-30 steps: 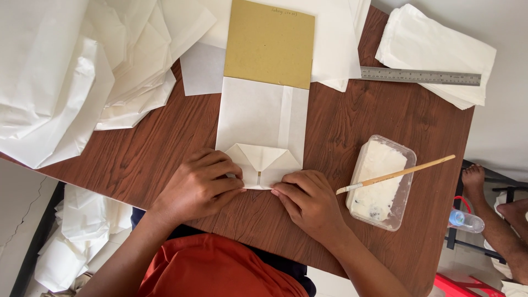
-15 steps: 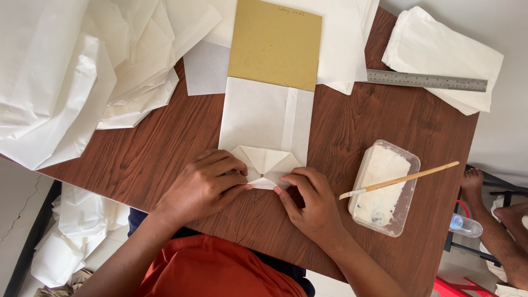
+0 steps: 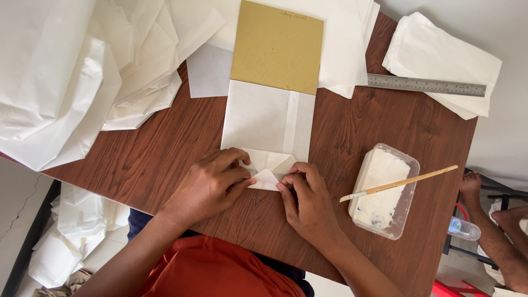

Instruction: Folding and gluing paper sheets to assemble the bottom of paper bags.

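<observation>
A flat white paper bag (image 3: 267,121) lies on the brown wooden table (image 3: 165,143), with a tan cardboard sheet (image 3: 278,47) sticking out of its far end. The bag's near end is folded into a pointed flap (image 3: 265,179). My left hand (image 3: 212,184) presses on the left side of that fold, its fingers bent over the paper. My right hand (image 3: 308,201) pinches the flap's right edge between thumb and fingertips. Both hands touch the same fold and hide part of it.
A clear plastic tub of white paste (image 3: 383,190) with a wooden brush (image 3: 399,183) across it stands right of my hands. A steel ruler (image 3: 426,85) lies on a stack of white bags (image 3: 443,63). Loose white paper (image 3: 82,71) is heaped at the left. Another person's feet (image 3: 495,225) are at the right.
The near flap has lifted and folded toward me between my fingers. My right hand has shifted slightly along the fold. The view has drifted a little.
</observation>
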